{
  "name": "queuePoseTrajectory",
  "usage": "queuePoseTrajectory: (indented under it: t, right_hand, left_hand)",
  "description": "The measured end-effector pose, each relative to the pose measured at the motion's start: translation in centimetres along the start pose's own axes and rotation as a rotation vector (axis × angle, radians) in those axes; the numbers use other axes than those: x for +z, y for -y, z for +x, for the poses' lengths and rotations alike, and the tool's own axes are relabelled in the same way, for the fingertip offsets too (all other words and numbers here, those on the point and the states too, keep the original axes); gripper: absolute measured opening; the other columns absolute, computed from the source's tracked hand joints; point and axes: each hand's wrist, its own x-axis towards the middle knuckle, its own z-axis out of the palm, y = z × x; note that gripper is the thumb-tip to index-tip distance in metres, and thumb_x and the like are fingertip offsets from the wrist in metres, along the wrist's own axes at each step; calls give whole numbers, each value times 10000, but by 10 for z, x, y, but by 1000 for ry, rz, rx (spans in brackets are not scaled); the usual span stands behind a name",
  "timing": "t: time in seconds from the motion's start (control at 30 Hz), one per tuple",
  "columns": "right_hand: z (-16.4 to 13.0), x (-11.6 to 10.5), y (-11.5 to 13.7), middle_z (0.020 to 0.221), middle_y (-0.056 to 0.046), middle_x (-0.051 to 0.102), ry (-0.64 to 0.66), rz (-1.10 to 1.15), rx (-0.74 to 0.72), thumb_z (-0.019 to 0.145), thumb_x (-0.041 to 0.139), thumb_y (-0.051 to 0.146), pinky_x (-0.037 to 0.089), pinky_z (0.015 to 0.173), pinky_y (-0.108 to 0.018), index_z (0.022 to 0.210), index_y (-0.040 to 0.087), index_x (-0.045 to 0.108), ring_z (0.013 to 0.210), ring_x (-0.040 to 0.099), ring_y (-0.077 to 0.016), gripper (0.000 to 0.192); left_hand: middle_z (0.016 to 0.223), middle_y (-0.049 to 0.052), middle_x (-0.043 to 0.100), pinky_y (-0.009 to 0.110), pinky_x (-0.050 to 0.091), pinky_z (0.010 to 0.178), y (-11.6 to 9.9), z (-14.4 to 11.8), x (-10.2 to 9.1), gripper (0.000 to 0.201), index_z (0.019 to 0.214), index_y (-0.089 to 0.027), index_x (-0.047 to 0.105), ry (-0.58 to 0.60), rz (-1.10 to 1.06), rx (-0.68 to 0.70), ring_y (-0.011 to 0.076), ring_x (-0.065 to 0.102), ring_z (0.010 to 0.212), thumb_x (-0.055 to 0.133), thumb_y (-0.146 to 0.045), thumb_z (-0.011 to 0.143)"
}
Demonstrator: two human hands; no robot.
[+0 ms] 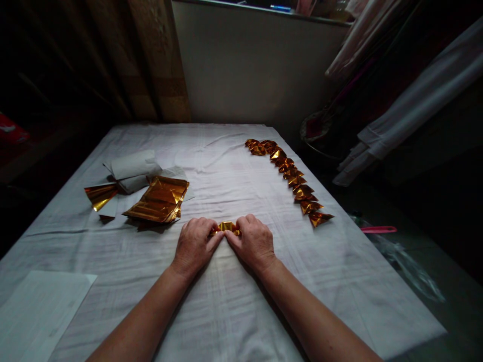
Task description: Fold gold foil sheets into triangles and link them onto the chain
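Observation:
A small piece of gold foil paper (226,226), partly folded, lies at the middle of the cloth-covered table, pinched at both ends. My left hand (195,244) has its fingers closed on the left end. On the right end, my right hand (255,242) is closed in the same way, and the two thumbs nearly meet at the near edge. Fingers hide both ends of the foil. A stack of flat gold foil sheets (160,199) rests to the left beyond my left hand. Folded gold foil pieces (294,177) form a curved row at the right.
A white cloth (234,301) covers the table. White papers (136,166) and a curled foil sheet (101,194) lie at the left, another paper sheet (45,311) at the near left. Pale garments (422,110) hang at the right. Clear plastic (411,271) is beyond the right edge.

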Motion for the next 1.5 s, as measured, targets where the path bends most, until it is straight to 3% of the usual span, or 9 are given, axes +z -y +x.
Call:
queuePoseTrajectory:
  t: [0.43,0.67,0.97,1.5]
  right_hand:
    - [-3,0,-14,880,-24,656,28,137,-21,927,615,284,347,679,-280,876,229,638,800,585,-178,78]
    - [-5,4,-16,864,-35,658,-13,90,-26,941,581,256,338,703,-297,882,219,649,813,577,-194,97]
    - [-5,6,-15,841,-35,655,-50,104,-20,930,579,242,325,704,-297,856,214,640,796,566,-187,101]
    - [-5,3,-14,871,-36,659,-8,110,6,938,594,275,321,694,-301,864,222,645,808,568,-189,105]
  left_hand:
    - [834,25,663,363,391,773,-5,1,0,111,838,-229,612,7,41,-28,238,569,849,641,-333,864]
    - [831,25,666,364,396,777,-6,2,-1,86,829,-231,618,19,49,-50,236,573,850,634,-312,853]
    - [779,46,647,352,351,695,-20,14,0,275,752,-219,580,58,226,-102,250,584,805,629,-462,869]
    - [848,40,664,360,392,753,-3,4,-1,117,824,-225,583,43,93,-67,240,586,839,558,-290,919]
